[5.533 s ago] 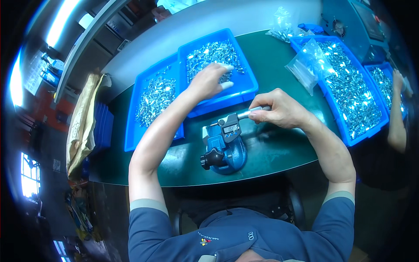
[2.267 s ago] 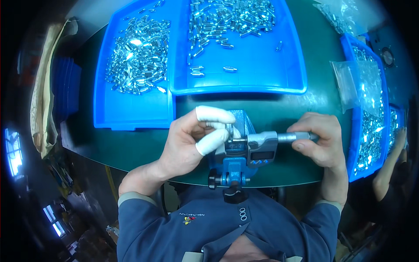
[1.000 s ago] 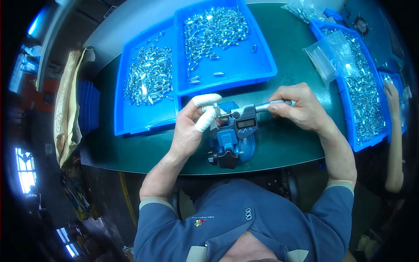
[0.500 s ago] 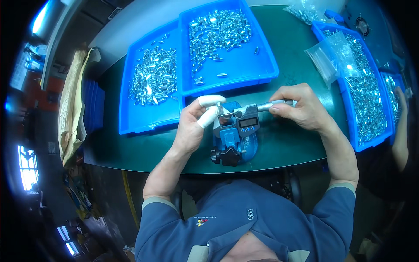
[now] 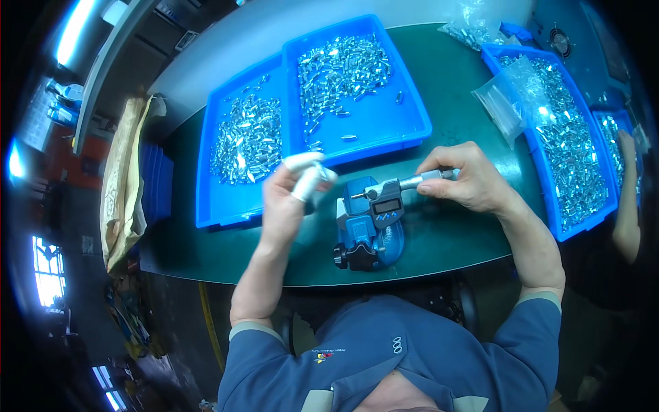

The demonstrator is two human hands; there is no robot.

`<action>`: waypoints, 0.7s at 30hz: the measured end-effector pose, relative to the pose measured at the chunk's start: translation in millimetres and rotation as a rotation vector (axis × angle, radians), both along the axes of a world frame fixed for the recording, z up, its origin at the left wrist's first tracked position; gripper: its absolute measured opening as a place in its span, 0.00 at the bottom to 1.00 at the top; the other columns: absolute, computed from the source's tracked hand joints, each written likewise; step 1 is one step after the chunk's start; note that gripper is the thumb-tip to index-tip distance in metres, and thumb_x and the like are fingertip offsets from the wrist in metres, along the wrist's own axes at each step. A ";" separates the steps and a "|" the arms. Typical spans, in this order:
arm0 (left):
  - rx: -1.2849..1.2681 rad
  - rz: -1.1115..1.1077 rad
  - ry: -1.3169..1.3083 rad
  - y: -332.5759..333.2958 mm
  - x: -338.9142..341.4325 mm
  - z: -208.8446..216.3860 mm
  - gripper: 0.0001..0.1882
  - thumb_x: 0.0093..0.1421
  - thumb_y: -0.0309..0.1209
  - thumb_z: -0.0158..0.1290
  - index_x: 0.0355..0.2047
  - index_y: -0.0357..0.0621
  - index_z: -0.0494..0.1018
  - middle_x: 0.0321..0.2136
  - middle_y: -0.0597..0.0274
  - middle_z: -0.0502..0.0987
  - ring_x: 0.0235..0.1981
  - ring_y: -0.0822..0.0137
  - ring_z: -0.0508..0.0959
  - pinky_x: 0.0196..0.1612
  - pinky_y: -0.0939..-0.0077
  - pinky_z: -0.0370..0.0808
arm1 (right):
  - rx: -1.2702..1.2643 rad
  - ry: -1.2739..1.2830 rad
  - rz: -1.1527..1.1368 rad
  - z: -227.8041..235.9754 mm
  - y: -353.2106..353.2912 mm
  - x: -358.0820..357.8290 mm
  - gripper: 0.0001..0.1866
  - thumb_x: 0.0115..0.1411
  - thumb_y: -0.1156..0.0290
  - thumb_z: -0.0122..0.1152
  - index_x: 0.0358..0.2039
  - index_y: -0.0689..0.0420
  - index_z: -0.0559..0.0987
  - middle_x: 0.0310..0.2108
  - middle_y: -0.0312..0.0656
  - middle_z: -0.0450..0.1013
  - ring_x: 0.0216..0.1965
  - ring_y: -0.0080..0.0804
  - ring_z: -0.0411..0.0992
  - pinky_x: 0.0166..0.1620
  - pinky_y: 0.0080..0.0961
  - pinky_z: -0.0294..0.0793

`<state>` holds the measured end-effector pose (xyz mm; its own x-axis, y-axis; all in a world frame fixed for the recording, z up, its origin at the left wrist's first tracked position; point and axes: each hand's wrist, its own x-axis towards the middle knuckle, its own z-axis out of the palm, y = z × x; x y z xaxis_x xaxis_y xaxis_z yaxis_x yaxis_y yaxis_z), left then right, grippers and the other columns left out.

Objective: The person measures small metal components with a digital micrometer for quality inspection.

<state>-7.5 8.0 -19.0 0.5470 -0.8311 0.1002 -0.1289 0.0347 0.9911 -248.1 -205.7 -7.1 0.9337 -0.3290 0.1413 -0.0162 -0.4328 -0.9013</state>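
Observation:
A digital micrometer [image 5: 386, 204] with a small grey display is clamped in a blue stand [image 5: 362, 240] near the table's front edge. My right hand [image 5: 470, 180] pinches the silver thimble [image 5: 419, 180] at its right end, thumb and fingers closed round it. Left of the measuring spindle, my left hand [image 5: 287, 196] is off the micrometer, near the trays. White covers wrap its thumb and forefinger, which are closed on a small shiny metal part [image 5: 322, 176], partly hidden and blurred.
Two blue trays [image 5: 410, 130] of small metal parts stand behind the micrometer, overlapping. At right, a long blue bin [image 5: 537, 161] holds more, with a clear plastic bag [image 5: 508, 103] over its edge. Another person's arm [image 5: 627, 199] reaches in at far right. A brown paper sack [image 5: 123, 192] stands left.
My left hand has drawn back leftward from the micrometer's measuring gap with the small metal part. The right hand stays on the thimble. The whole view has shifted slightly.

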 end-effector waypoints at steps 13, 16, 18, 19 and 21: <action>0.299 -0.237 -1.108 -78.9 61.7 23.0 0.15 0.55 0.29 0.65 0.44 0.41 0.80 0.42 0.51 0.81 0.46 0.53 0.80 0.52 0.63 0.76 | -0.044 0.003 0.012 3.4 -1.0 -2.8 0.14 0.56 0.65 0.71 0.35 0.63 0.83 0.27 0.42 0.80 0.27 0.27 0.77 0.30 0.24 0.72; 0.331 -0.541 -1.106 -107.1 61.8 22.7 0.15 0.54 0.30 0.65 0.42 0.40 0.80 0.40 0.50 0.81 0.46 0.52 0.80 0.50 0.61 0.76 | -0.046 -0.001 0.021 3.7 -0.3 -1.1 0.14 0.56 0.65 0.71 0.35 0.63 0.83 0.27 0.43 0.80 0.28 0.28 0.78 0.31 0.24 0.73; 0.392 -0.567 -1.166 -113.3 61.3 24.6 0.14 0.55 0.29 0.64 0.42 0.40 0.80 0.40 0.50 0.81 0.45 0.51 0.80 0.50 0.61 0.76 | -0.037 -0.013 0.025 3.6 0.9 -1.1 0.14 0.56 0.65 0.71 0.35 0.63 0.83 0.27 0.43 0.80 0.29 0.29 0.78 0.32 0.25 0.73; 0.457 -0.587 -1.224 -116.3 59.0 27.0 0.13 0.55 0.28 0.63 0.41 0.39 0.80 0.39 0.50 0.81 0.44 0.51 0.80 0.49 0.62 0.76 | -0.043 -0.020 0.028 3.8 0.0 -1.6 0.14 0.56 0.65 0.70 0.35 0.63 0.83 0.28 0.44 0.80 0.29 0.30 0.79 0.32 0.25 0.74; 0.414 -0.523 -1.163 -109.1 56.6 29.3 0.14 0.56 0.28 0.63 0.43 0.40 0.79 0.39 0.52 0.82 0.42 0.54 0.81 0.49 0.64 0.77 | -0.044 -0.029 0.031 4.2 0.2 -1.9 0.14 0.56 0.65 0.70 0.35 0.63 0.83 0.28 0.44 0.81 0.29 0.30 0.79 0.32 0.25 0.74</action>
